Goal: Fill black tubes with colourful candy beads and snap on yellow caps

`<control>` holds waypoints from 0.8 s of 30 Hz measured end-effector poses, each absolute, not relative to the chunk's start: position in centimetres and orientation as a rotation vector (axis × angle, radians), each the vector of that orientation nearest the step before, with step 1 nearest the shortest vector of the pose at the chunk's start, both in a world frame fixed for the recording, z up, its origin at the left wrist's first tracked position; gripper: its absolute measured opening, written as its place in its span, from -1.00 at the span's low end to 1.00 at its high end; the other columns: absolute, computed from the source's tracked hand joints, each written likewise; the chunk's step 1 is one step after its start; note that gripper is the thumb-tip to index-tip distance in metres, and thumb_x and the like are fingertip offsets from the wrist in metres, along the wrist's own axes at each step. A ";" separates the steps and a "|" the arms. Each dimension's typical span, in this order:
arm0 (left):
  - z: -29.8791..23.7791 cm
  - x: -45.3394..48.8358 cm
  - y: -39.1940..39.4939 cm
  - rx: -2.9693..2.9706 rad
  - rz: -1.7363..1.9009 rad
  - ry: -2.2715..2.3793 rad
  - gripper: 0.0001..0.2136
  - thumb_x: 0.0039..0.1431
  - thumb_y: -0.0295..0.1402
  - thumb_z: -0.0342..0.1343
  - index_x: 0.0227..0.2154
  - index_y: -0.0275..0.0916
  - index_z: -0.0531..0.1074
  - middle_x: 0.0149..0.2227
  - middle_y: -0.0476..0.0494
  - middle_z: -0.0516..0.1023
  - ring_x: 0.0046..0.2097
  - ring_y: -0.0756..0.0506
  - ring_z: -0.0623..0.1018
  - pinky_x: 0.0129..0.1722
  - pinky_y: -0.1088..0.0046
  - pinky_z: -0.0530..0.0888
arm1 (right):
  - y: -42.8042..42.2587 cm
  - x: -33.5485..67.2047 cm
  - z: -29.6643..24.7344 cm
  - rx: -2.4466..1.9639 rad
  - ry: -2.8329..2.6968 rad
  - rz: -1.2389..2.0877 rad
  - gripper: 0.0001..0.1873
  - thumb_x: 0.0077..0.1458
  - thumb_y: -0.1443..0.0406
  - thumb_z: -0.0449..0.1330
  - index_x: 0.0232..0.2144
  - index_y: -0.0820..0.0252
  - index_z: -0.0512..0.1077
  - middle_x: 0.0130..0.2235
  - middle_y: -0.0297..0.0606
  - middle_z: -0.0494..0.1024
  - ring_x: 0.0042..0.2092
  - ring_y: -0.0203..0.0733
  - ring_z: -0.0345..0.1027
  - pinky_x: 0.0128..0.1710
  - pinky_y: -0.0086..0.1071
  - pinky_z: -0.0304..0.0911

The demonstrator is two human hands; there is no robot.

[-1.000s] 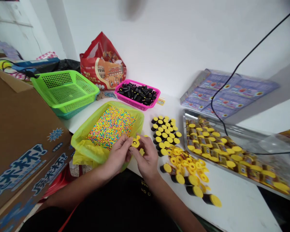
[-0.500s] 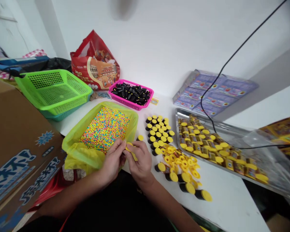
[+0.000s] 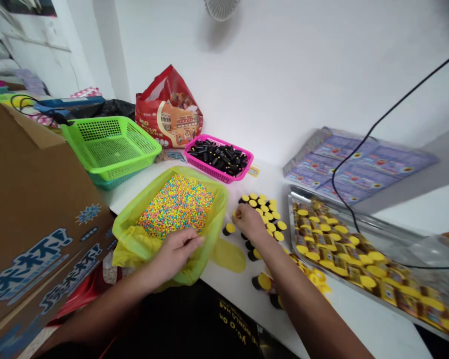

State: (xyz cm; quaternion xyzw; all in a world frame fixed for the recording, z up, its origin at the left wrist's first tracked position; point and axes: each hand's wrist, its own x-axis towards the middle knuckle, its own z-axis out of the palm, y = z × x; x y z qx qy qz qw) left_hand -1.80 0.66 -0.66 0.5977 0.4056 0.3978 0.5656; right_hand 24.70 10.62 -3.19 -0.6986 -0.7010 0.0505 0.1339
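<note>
**Right hand down among the yellow-topped tubs, left hand at the bin's rim**

I see most of the crowding on my right. The right forearm [image 3: 292, 279] passes over the worktop's front edge and hides part of the loose yellow rings [image 3: 318, 281] and several tubs below it. The right hand [image 3: 249, 223] covers the near-left side of a cluster of tubs [image 3: 270, 217]; its fingers are curled in, a bit of yellow shows at the tips, and I cannot tell whether this grip pinches it. The left hand [image 3: 177, 252] lies over the near side of the yellow-lined bin [image 3: 219, 214] of coloured balls [image 3: 177, 204], thumb close to bent fingers; I cannot tell whether that grip holds anything.

Toward the worktop's far edge I have the pink basket [image 3: 205, 168] of black pieces [image 3: 219, 155], with the red bag [image 3: 172, 117] behind. The green basket [image 3: 108, 149] fills the far left corner; a cardboard box [image 3: 48, 209] blocks the left. A metal tray [image 3: 344, 212] of wrapped tubs [image 3: 336, 239] runs along the right, under a black cord [image 3: 415, 89].

One black tub [image 3: 229, 229] stands just beside the right fingertips, between bin and cluster, its long axis upright and yellow top facing up.

The worktop [image 3: 389, 319] is white and smooth, set against a plain white wall [image 3: 303, 75], with part of a fan [image 3: 221, 9] above.
</note>
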 end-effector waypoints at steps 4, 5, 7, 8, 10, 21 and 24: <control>-0.9 -3.3 1.7 1.570 1.008 1.007 -0.63 0.24 -0.13 0.12 -0.59 -0.20 0.22 -0.58 0.08 0.20 -0.49 0.01 0.22 -0.48 0.49 0.17 | 10.2 24.7 -3.9 -2.002 -2.130 0.155 -0.89 0.01 0.43 0.25 -0.49 0.18 0.41 -0.37 -0.24 0.50 -0.33 -0.19 0.33 -0.37 -0.39 0.09; -0.9 -3.7 2.0 1.576 1.028 1.026 -0.62 0.24 -0.12 0.12 -0.60 -0.20 0.22 -0.58 0.08 0.19 -0.49 0.01 0.21 -0.48 0.49 0.16 | 10.1 24.8 -3.7 -2.000 -2.144 0.148 -0.89 0.02 0.40 0.27 -0.49 0.19 0.41 -0.34 -0.23 0.50 -0.31 -0.18 0.34 -0.36 -0.39 0.09; -0.9 -4.1 2.4 1.552 1.056 1.057 -0.58 0.23 -0.08 0.13 -0.61 -0.19 0.19 -0.59 0.08 0.17 -0.49 0.01 0.19 -0.48 0.48 0.15 | 10.3 25.2 -2.8 -1.978 -2.154 0.108 -0.90 0.08 0.33 0.27 -0.47 0.19 0.44 -0.28 -0.20 0.51 -0.27 -0.15 0.37 -0.32 -0.37 0.12; -1.0 -4.2 2.6 1.532 1.052 1.066 -0.56 0.23 -0.05 0.13 -0.62 -0.19 0.17 -0.60 0.09 0.16 -0.50 0.01 0.18 -0.48 0.48 0.15 | 10.9 25.4 -2.1 -1.963 -2.145 0.065 -0.89 0.13 0.29 0.25 -0.43 0.18 0.46 -0.25 -0.18 0.51 -0.25 -0.14 0.38 -0.29 -0.36 0.15; -1.1 -4.3 2.8 1.511 1.016 1.064 -0.52 0.21 0.00 0.13 -0.63 -0.18 0.13 -0.60 0.09 0.13 -0.51 0.01 0.16 -0.48 0.47 0.14 | 13.0 25.8 -0.6 -1.957 -2.103 -0.062 -0.85 0.22 0.26 0.18 -0.35 0.18 0.49 -0.20 -0.14 0.51 -0.19 -0.10 0.40 -0.22 -0.33 0.21; -1.7 -4.3 2.7 1.288 1.203 1.180 -0.56 0.24 0.05 0.10 -0.55 -0.19 0.28 -0.59 0.08 0.19 -0.53 0.01 0.18 -0.52 0.47 0.14 | 30.9 25.3 1.0 -2.091 -2.140 -0.131 -0.70 0.06 0.54 0.18 -0.13 0.43 0.54 -0.04 0.12 0.50 0.09 0.05 0.29 0.03 -0.23 0.18; -1.6 -4.4 2.7 1.194 1.287 1.195 -0.65 0.19 0.00 0.20 -0.42 -0.21 0.40 -0.57 0.11 0.22 -0.54 0.03 0.21 -0.53 0.48 0.17 | 32.0 25.3 0.7 -2.103 -2.163 -0.110 -0.68 0.02 0.54 0.21 -0.13 0.42 0.53 -0.02 0.17 0.50 0.11 0.12 0.28 0.04 -0.15 0.20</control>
